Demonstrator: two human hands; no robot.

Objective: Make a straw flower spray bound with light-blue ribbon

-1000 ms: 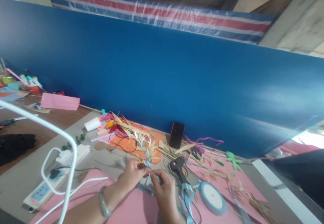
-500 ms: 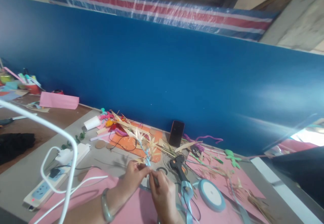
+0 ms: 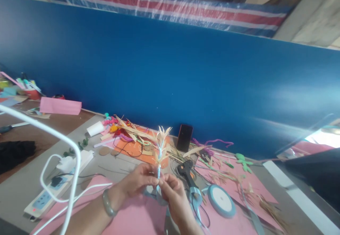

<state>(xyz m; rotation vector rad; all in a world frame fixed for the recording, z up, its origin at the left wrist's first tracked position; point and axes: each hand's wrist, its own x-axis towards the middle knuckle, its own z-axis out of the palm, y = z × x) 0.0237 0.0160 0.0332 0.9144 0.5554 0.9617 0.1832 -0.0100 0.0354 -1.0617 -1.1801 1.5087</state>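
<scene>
A craft flower stem (image 3: pixel 160 151) with pale, dry husk-like petals and a light-blue ribbon wound round it stands nearly upright between my hands. My left hand (image 3: pixel 138 181), a jade-like bangle on its wrist, pinches the stem from the left. From the right, my right hand (image 3: pixel 174 194) closes thumb and fingers on it, lower down. Fingers hide the stem's lower end. Beside my right hand lie a black glue gun (image 3: pixel 188 171) and a roll of light-blue ribbon (image 3: pixel 221 201).
A phone (image 3: pixel 184 138) leans against the blue partition (image 3: pixel 170 68). Pink paper sheets (image 3: pixel 138 215), dried husks and pipe cleaners litter the table. On the left are a power strip (image 3: pixel 47 195) and a white cable (image 3: pixel 77 171) arching in front. A green figure (image 3: pixel 243 161) lies right.
The flower stem has risen and turned more upright, showing more of its ribbon-wrapped length. My hands have shifted their grip, and my right hand has moved slightly right with its fingers more spread.
</scene>
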